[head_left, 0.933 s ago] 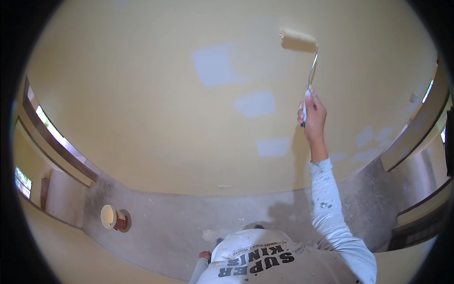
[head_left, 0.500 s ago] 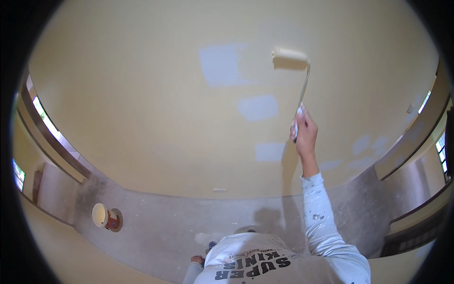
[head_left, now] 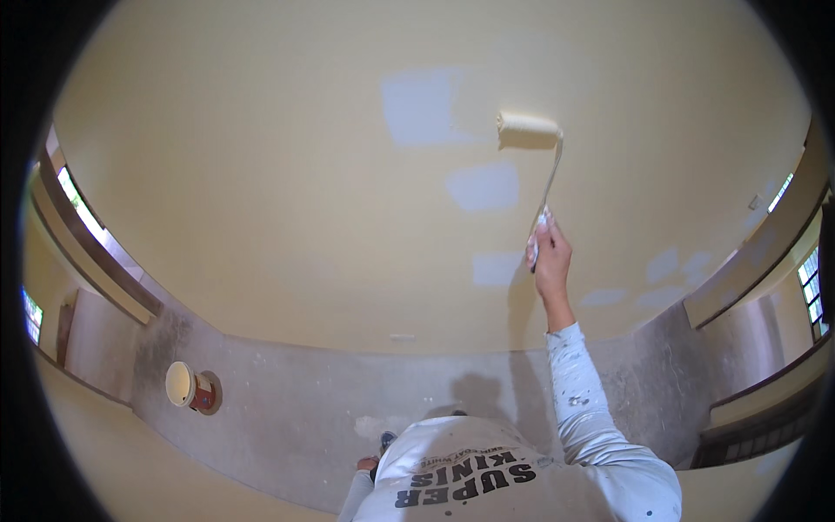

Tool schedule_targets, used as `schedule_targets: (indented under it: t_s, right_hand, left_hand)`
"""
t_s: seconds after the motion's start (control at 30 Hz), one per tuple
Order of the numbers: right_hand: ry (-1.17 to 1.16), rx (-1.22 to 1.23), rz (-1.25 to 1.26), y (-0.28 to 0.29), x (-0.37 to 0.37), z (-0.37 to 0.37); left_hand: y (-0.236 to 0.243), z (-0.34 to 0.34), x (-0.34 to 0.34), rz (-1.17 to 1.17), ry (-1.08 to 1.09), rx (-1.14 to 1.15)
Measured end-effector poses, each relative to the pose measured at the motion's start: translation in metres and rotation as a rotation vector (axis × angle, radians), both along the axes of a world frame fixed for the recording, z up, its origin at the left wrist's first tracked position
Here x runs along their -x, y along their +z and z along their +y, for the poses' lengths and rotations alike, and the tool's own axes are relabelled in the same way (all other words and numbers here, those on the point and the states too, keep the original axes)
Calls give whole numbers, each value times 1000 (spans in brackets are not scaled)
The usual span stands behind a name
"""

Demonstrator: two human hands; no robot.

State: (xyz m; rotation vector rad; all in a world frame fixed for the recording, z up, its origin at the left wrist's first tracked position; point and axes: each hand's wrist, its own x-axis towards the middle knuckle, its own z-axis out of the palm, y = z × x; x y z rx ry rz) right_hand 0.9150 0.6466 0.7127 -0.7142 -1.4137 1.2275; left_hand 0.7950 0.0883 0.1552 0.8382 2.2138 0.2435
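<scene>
My right hand [head_left: 548, 261] grips the handle of a paint roller, its arm raised in a paint-spattered white sleeve. The cream roller head [head_left: 526, 129] is against a pale yellow wall [head_left: 261, 191], right of a large bluish-white patch [head_left: 416, 106] and above two smaller patches [head_left: 481, 185]. A cluster of pale patches [head_left: 670, 270] shows farther right. My left hand [head_left: 368, 463] hangs low beside my white shirt, largely hidden by it; what its fingers hold, if anything, is unclear.
A cream bucket [head_left: 190, 385] with a red-brown label stands on the grey, stained concrete floor [head_left: 287, 400] to my left. Openings with dark frames and windows [head_left: 809, 291] curve along both sides. A small wall plate [head_left: 755, 202] is at the right.
The roller and my right hand have come down and a little to the left in the view, from higher on the wall. The grip is unchanged.
</scene>
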Motion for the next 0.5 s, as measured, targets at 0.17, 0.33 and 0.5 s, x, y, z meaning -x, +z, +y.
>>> schedule_targets:
  t_s: [0.17,0.33,0.5]
  right_hand:
    - [30,11,-16,-21,-1,-19]
    - [12,-106,-13,51,21,-15]
    - [17,-163,32,137,44,-9]
  left_hand:
    - [-1,-23,5,41,-273,164]
    - [-1,-41,29,24,-203,142]
    - [5,-34,36,25,-150,91]
